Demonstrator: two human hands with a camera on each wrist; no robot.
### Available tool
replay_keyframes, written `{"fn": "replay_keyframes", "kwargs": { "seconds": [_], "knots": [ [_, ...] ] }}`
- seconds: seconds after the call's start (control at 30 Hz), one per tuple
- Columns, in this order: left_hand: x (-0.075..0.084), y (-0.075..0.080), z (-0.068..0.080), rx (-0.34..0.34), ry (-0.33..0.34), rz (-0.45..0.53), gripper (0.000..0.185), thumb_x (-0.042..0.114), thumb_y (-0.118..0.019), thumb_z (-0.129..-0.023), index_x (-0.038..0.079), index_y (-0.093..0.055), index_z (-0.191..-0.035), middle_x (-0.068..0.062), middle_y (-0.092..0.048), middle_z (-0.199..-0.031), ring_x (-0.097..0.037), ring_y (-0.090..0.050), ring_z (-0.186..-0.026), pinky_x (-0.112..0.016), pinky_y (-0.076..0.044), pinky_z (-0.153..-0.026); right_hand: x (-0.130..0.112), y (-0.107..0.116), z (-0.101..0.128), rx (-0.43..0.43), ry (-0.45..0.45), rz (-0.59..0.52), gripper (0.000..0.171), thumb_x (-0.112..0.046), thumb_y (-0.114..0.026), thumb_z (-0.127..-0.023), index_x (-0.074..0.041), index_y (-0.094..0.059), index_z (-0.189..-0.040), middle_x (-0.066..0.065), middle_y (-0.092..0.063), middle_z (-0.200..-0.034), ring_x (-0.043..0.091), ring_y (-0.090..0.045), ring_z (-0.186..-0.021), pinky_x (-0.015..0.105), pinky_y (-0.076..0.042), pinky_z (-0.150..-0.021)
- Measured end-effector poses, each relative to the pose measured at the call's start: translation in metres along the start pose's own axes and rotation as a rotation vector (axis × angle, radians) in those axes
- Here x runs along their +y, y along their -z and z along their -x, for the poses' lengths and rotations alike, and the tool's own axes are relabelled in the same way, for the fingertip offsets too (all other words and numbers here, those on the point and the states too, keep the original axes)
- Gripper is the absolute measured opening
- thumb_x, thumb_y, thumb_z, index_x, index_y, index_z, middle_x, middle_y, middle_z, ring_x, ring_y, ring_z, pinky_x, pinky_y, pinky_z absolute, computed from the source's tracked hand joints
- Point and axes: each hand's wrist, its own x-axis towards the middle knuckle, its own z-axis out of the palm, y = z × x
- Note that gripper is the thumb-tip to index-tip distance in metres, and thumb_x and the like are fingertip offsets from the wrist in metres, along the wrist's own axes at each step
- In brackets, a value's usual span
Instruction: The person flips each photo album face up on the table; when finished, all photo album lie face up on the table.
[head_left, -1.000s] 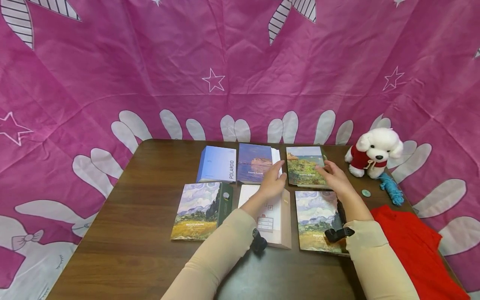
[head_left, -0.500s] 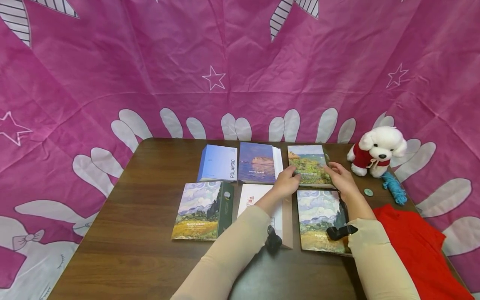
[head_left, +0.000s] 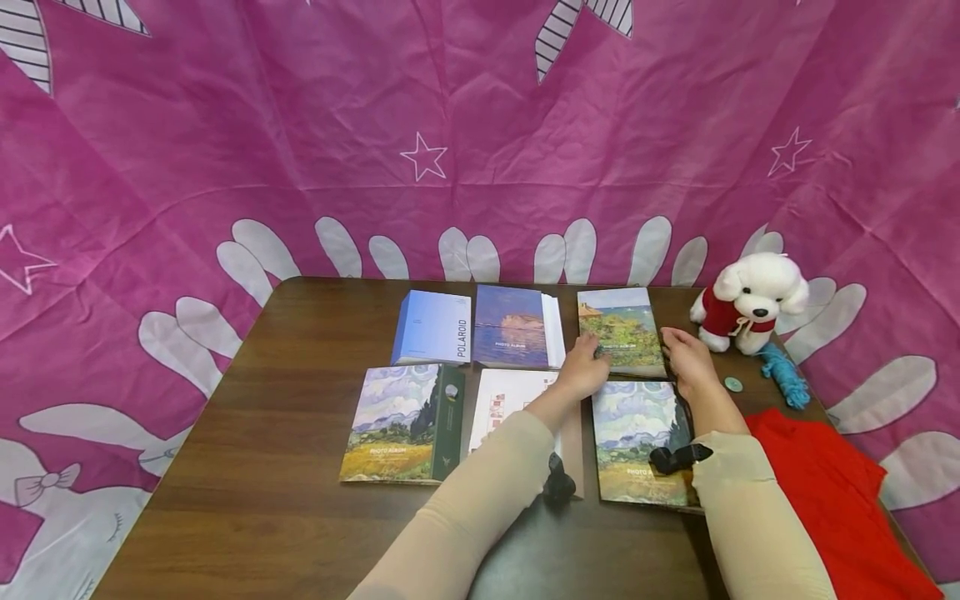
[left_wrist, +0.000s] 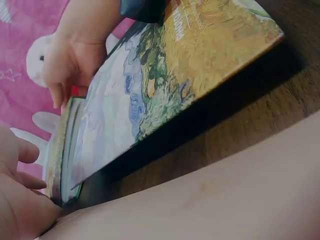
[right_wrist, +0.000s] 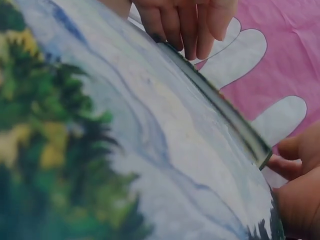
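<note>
Touching the garden album: two hands are being used, one at each side.
Left hand: the album's left edge is being touched by loose, nearly straight fingers. The thumb is being held apart from them, and nothing is being gripped.
Right hand: the album's right edge is being touched by the fingertips. The fingers are being held loose and only a little bent, and nothing is being gripped.
Garden album's place: the right end of the back row is being filled by it. Whether it is being lifted a bit cannot be told.
Back row: to its left, the sea album is being shown in the middle, with the blue album at the far end.
Front row: the right wheat album is lying just in front of the garden album. The white album is being partly hidden by the left arm. The left wheat album is lying at the other end.
Right side of the table: a red top is being worn by the toy dog. Blue yarn, a green disc and a red cloth are lying near.
Behind: a pink sheet is being seen.
</note>
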Motion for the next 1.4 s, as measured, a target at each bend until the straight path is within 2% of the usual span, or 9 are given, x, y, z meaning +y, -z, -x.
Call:
{"fn": "replay_keyframes", "kwargs": {
  "seconds": [0.13, 0.37, 0.53, 0.7, 0.97, 1.1, 1.2, 1.33, 1.4],
  "knots": [
    [-0.001, 0.0, 0.0, -0.027, 0.005, -0.009, 0.058, 0.03, -0.043, -0.108, 0.009, -0.029, -0.16, -0.004, -0.013, -0.17, -0.021, -0.006, -0.156, -0.039, -0.014, -0.125, 0.002, -0.003, -0.002, 0.036, 0.052, 0.003, 0.052, -0.022, -0.033, -0.111, -0.001, -0.028, -0.158, 0.021, -0.023, -0.162, 0.034, -0.021, -0.149, 0.048, -0.019, -0.122],
    [-0.001, -0.002, 0.002, -0.047, 0.055, 0.038, 0.07, 0.055, -0.045, -0.104, 0.024, -0.024, -0.163, 0.0, -0.009, -0.17, -0.021, -0.008, -0.156, -0.051, -0.017, -0.123, -0.009, -0.015, -0.002, 0.106, 0.128, -0.091, 0.055, -0.026, -0.042, -0.109, -0.006, -0.031, -0.159, 0.014, -0.033, -0.157, 0.021, -0.03, -0.142, 0.034, -0.025, -0.119],
    [0.001, -0.002, 0.003, -0.046, 0.034, 0.067, 0.074, 0.067, -0.042, -0.099, 0.033, -0.023, -0.162, 0.003, -0.012, -0.17, -0.023, -0.012, -0.155, -0.057, -0.02, -0.121, -0.016, -0.021, 0.003, 0.175, 0.118, -0.191, 0.047, -0.026, -0.052, -0.106, -0.007, -0.048, -0.149, 0.001, -0.053, -0.129, 0.01, -0.049, -0.115, 0.019, -0.042, -0.095],
    [0.003, 0.0, 0.005, -0.049, -0.068, 0.092, 0.075, 0.068, -0.046, -0.097, 0.038, -0.021, -0.161, 0.009, -0.013, -0.169, -0.026, -0.02, -0.153, -0.055, -0.027, -0.119, -0.025, -0.029, 0.011, 0.194, 0.165, -0.355, 0.032, -0.018, -0.056, -0.104, -0.007, -0.06, -0.134, -0.007, -0.06, -0.106, 0.004, -0.059, -0.088, 0.014, -0.051, -0.072],
    [0.013, 0.009, 0.005, 0.038, -0.238, 0.174, 0.08, 0.053, -0.055, -0.1, 0.02, -0.019, -0.164, -0.001, -0.026, -0.165, -0.019, -0.033, -0.147, -0.034, -0.038, -0.114, -0.04, -0.049, 0.027, 0.227, 0.313, -0.311, 0.032, -0.015, -0.054, -0.105, -0.002, -0.064, -0.132, -0.008, -0.062, -0.106, 0.006, -0.053, -0.098, 0.016, -0.045, -0.079],
    [0.015, 0.017, 0.005, 0.111, -0.299, 0.262, 0.075, 0.043, -0.058, -0.102, 0.015, -0.023, -0.162, -0.005, -0.032, -0.163, -0.015, -0.04, -0.143, -0.024, -0.042, -0.108, -0.041, -0.054, 0.028, 0.174, 0.32, -0.268, 0.03, -0.016, -0.057, -0.104, -0.005, -0.066, -0.13, -0.01, -0.062, -0.101, 0.005, -0.054, -0.092, 0.018, -0.047, -0.073],
    [0.012, 0.022, 0.002, 0.176, -0.363, 0.255, 0.07, 0.037, -0.058, -0.103, 0.009, -0.029, -0.16, -0.002, -0.029, -0.164, -0.014, -0.037, -0.144, -0.021, -0.041, -0.107, -0.04, -0.056, 0.027, 0.101, 0.287, -0.216, 0.033, -0.021, -0.059, -0.103, -0.006, -0.062, -0.133, -0.011, -0.062, -0.101, 0.004, -0.058, -0.092, 0.02, -0.05, -0.076],
    [0.008, 0.029, 0.001, 0.223, -0.402, 0.178, 0.064, 0.038, -0.055, -0.104, 0.004, -0.037, -0.155, 0.002, -0.027, -0.166, -0.014, -0.03, -0.148, -0.025, -0.038, -0.112, -0.037, -0.057, 0.022, -0.032, 0.202, -0.104, 0.051, -0.032, -0.054, -0.105, -0.003, -0.047, -0.146, 0.002, -0.058, -0.129, 0.017, -0.058, -0.116, 0.033, -0.051, -0.097],
    [0.005, 0.032, 0.001, 0.235, -0.407, 0.159, 0.063, 0.038, -0.054, -0.105, 0.003, -0.039, -0.154, 0.001, -0.028, -0.165, -0.016, -0.029, -0.149, -0.029, -0.035, -0.115, -0.034, -0.056, 0.019, -0.123, 0.144, -0.02, 0.064, -0.039, -0.05, -0.106, -0.001, -0.034, -0.154, 0.013, -0.045, -0.149, 0.029, -0.048, -0.134, 0.043, -0.043, -0.11]
  ]
}}
